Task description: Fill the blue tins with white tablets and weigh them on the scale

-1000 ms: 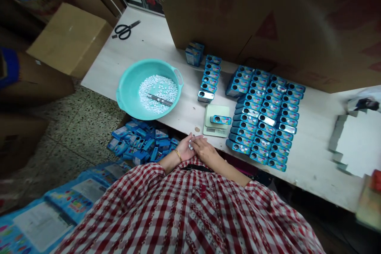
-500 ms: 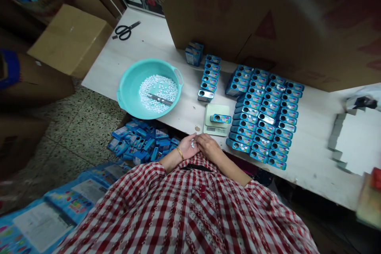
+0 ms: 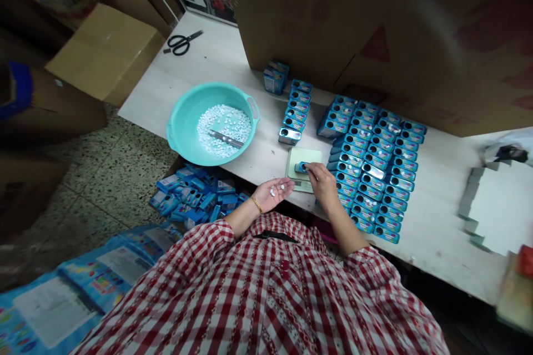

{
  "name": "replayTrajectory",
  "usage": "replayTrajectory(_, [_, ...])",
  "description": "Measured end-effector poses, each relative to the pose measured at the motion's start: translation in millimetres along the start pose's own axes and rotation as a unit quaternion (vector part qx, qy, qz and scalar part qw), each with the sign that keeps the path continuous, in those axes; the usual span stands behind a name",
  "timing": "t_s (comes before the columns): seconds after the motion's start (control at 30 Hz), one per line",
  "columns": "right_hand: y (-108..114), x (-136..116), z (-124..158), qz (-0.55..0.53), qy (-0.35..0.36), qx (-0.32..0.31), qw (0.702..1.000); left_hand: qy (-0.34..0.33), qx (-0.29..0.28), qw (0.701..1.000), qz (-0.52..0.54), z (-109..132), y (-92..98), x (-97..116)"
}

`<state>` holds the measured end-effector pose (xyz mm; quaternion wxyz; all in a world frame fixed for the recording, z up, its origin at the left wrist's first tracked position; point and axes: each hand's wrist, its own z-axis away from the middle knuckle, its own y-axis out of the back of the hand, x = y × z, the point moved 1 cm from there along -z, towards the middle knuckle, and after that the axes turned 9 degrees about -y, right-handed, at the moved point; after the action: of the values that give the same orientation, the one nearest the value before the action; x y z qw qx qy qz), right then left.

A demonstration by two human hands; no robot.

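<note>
- Blue rectangular box [image 3: 299, 167] lies left-right on the pale-green scale [image 3: 306, 155], near the tabletop's [image 3: 441, 233] front edge.
- Right hand [image 3: 325, 184], nearer, covers its right half; fingers' grip unclear.
- Left hand [image 3: 268, 195], palm flat, bears white pellets [image 3: 272, 192].

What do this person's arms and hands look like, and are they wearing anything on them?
Both hands are bare. There's a thin, gold-coloured bangle on the wrist of the left hand, but I see no jewellery on the right hand. The sleeves have red and white checks and stop short of the wrists, leaving the forearms uncovered.
</note>
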<state>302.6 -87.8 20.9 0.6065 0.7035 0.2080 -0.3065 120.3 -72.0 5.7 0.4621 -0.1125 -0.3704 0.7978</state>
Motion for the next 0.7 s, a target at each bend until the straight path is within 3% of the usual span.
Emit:
replayTrajectory(0.1, [-6, -15, 18, -0.012, 0.008, -0.012, 1.000, 0.003, 0.024, 1.000, -0.002, 2, 6.6, -5])
replayTrajectory(0.2, [-22, -43, 44, 0.041, 0.049, -0.092, 0.994, 0.008, 0.045, 0.999, 0.019, 5, 13.0, -11])
replayTrajectory(0.33, [-45, -67, 66, 0.152, 0.101, -0.191, 0.964, 0.052, 0.049, 0.997, 0.018, 12, 20.9, -17])
replayTrajectory(0.7, [-43, -55, 62, 0.132, 0.153, -0.263, 0.943, 0.034, 0.071, 0.997, 0.003, 15, 31.2, -13])
